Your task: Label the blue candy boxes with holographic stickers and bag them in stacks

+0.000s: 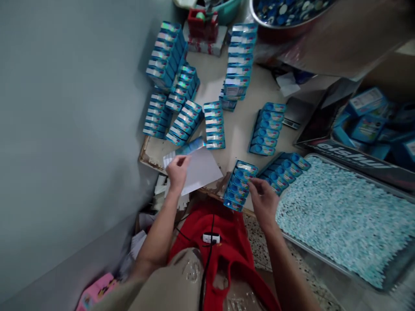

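My left hand (178, 171) is closed in a pinch over the left edge of a white sheet (202, 170), beside a strip of small white stickers (167, 159); whatever its fingertips hold is too small to make out. With thumb and forefinger together, my right hand (264, 201) is at the right side of a near row of small blue boxes (236, 190). Its fingertips hide what, if anything, is between them. The farthest box of that row bears a shiny strip, while the nearer ones show round blue marks. Another blue row (282, 172) lies just beyond my right hand.
Several rows of blue boxes with shiny strips (214, 125) stand farther back. A red tape dispenser (203, 26) is at the rear. To the right are a tray of pale turquoise pieces (343, 216) and a carton (356, 160) of blue boxes. A grey wall (71, 108) borders the left.
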The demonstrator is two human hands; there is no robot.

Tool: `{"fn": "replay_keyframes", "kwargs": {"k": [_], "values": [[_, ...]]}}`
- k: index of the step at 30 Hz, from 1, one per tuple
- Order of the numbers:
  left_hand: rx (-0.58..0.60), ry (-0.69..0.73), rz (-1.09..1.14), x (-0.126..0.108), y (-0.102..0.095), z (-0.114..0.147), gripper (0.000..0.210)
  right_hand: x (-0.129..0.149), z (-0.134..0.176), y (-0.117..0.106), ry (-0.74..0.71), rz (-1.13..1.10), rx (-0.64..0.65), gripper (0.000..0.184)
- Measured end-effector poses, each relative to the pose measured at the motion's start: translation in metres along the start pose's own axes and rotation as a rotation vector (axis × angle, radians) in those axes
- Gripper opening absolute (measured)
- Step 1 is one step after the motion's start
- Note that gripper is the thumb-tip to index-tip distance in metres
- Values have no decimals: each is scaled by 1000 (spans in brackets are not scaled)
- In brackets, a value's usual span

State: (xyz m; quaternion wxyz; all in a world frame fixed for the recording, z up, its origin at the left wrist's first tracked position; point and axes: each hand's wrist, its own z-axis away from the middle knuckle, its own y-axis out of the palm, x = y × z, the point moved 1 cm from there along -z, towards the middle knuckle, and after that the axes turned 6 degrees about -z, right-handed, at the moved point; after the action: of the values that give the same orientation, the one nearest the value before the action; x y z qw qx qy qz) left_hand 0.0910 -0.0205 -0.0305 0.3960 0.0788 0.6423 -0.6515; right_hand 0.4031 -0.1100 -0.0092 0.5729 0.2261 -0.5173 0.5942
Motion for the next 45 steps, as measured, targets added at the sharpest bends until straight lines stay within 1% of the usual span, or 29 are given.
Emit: {"fn": "replay_keyframes", "kwargs": {"k": [1,2,3,4,5,7,8,9,12,15,18,21,23,24,26,29,31,33,36,38,39,41,43,44,45], "values": [[-105,-36,-99,20,-13,-13,28,10,1,20,-16,-28,55,39],[-160,-58,-202,39,-22,-30,40,19,1,41,-40,-44,115,37],[-140,-72,-287,56,-26,-50,52,28,1,61,-71,-50,175,36],[-33,-88,-332,72,-27,-69,61,35,1,80,-103,-53,226,35],[124,-105,-333,85,-25,-87,64,40,1,98,-131,-53,267,35],[433,-127,-255,106,-19,-109,53,44,0,125,-182,-35,306,35],[534,-129,-201,113,-16,-113,46,43,-1,136,-211,-5,307,34],[589,-124,-151,117,-15,-112,41,41,-1,144,-248,42,299,33],[634,-62,-33,122,-20,-94,36,38,-3,165,-392,230,286,30],[660,-9,50,119,-28,-77,38,46,-8,192,-582,405,354,32],[677,22,134,112,-34,-74,38,60,-17,227,-751,553,418,38],[700,61,174,107,-38,-76,35,64,-26,257,-811,679,476,40],[691,75,159,106,-41,-76,33,58,-28,269,-824,732,529,41],[681,64,153,106,-42,-75,32,54,-28,271,-836,743,550,41],[676,0,172,107,-43,-71,31,43,-23,270,-866,741,567,43],[718,-138,272,109,-43,-64,33,30,-12,258,-899,717,556,45],[749,-199,313,109,-43,-62,34,25,-4,249,-887,697,533,43],[761,-189,288,108,-42,-65,31,26,3,239,-838,669,498,35],[721,-73,122,105,-38,-75,23,32,14,222,-715,634,422,23],[647,7,-51,101,-35,-83,19,38,21,207,-610,595,355,18],[587,36,-138,99,-33,-85,18,40,25,199,-549,559,316,16],[413,104,-261,93,-31,-83,19,45,32,179,-403,447,247,15],[210,190,-274,83,-30,-69,25,47,38,160,-230,299,204,19],[129,222,-235,77,-30,-58,28,47,41,151,-146,225,191,22],[90,237,-165,71,-29,-45,29,48,44,142,-75,158,183,25]]}}
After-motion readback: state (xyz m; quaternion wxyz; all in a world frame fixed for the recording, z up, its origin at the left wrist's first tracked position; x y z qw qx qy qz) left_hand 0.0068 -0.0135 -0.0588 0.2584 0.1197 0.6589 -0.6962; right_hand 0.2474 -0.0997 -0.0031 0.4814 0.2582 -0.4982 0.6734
